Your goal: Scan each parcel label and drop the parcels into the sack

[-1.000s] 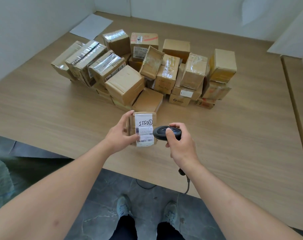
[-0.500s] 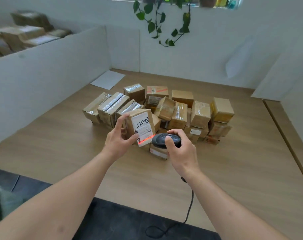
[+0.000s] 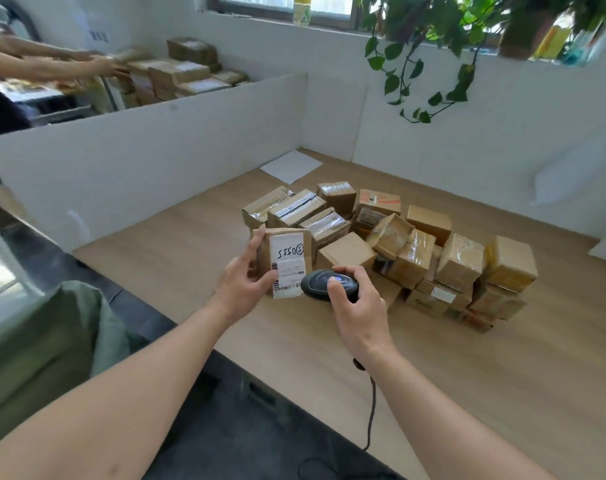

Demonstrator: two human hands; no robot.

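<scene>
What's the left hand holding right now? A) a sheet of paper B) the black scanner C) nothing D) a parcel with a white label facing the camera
D: the left hand grips a small brown parcel, white label toward the camera, while the right hand holds the black scanner beside it.

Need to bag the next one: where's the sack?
In the head view, the green sack sits low at the left, off the table edge, left of the left hand.
</scene>
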